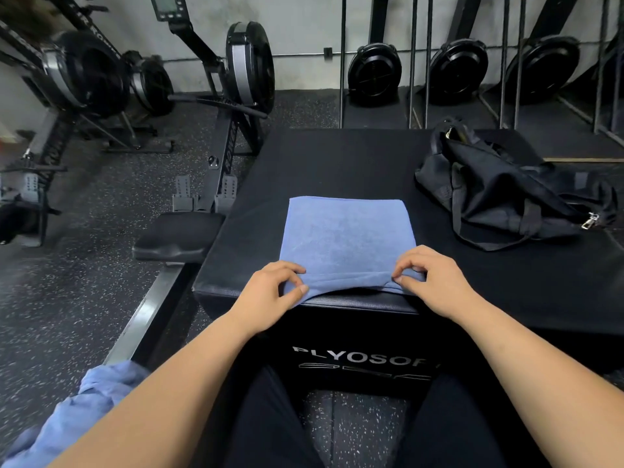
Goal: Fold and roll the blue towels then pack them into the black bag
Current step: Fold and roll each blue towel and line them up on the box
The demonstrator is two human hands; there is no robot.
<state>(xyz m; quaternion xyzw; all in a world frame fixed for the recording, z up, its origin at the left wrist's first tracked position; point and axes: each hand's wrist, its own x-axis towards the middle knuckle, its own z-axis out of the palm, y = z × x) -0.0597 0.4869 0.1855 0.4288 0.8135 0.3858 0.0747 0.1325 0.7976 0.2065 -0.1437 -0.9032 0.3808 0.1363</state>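
Observation:
A folded blue towel lies flat on the black padded box, its near edge at the box's front rim. My left hand pinches the towel's near left corner between thumb and fingers. My right hand pinches the near right corner, and the edge between them is lifted a little. The black bag slumps on the box at the far right, straps loose, its opening toward the back. More blue towel lies bunched at the lower left, partly behind my left forearm.
Rowing machines stand on the speckled rubber floor to the left, one seat close against the box's left side. Upright stored machines line the back wall behind metal bars. My legs are under the box's front face.

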